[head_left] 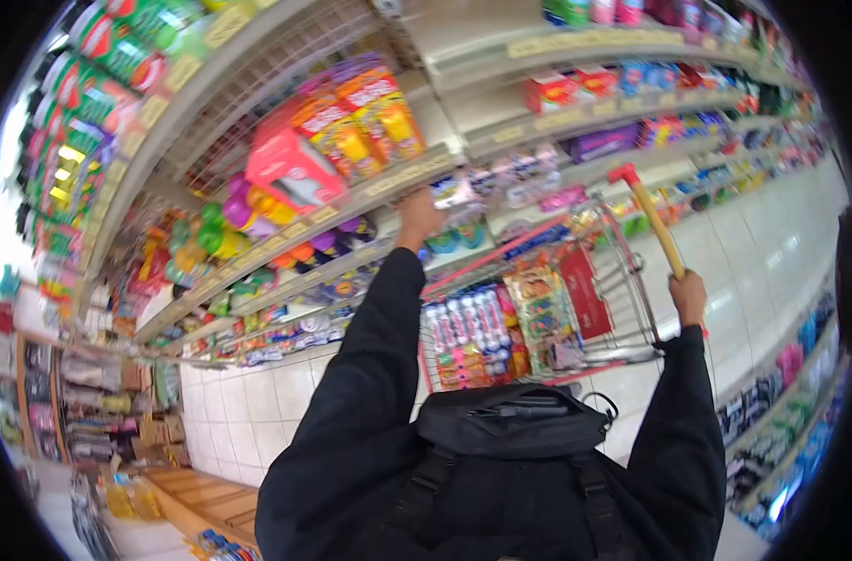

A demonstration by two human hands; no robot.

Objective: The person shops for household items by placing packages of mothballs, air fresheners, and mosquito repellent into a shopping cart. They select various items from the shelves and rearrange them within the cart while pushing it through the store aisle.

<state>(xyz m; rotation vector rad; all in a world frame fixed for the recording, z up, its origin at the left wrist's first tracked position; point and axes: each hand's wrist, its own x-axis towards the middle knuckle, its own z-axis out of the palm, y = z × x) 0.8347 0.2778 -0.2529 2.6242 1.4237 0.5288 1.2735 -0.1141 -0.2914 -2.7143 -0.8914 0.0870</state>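
My left hand point(420, 221) reaches out to the shelf at the price rail point(389, 182). Right beside its fingers is a small white packet point(452, 193); the fingers are smeared, and I cannot tell whether they grip it. My right hand point(689, 297) is wrapped round the yellow handle bar point(658, 224) of a shopping cart, near its lower end. A red bracket point(622, 173) caps the bar's far end. Inside the wire cart point(622, 323) lie shrink-wrapped bottles point(465, 320), colourful packets point(535, 304) and a red panel point(585, 292).
Shelving runs along the front and left, with orange pouches point(365, 122) and a pink box point(293, 168) above my left hand. Another stocked shelf point(786, 411) stands at the right. A black bag point(515, 421) hangs at my chest. White tiles point(244, 402) cover the floor.
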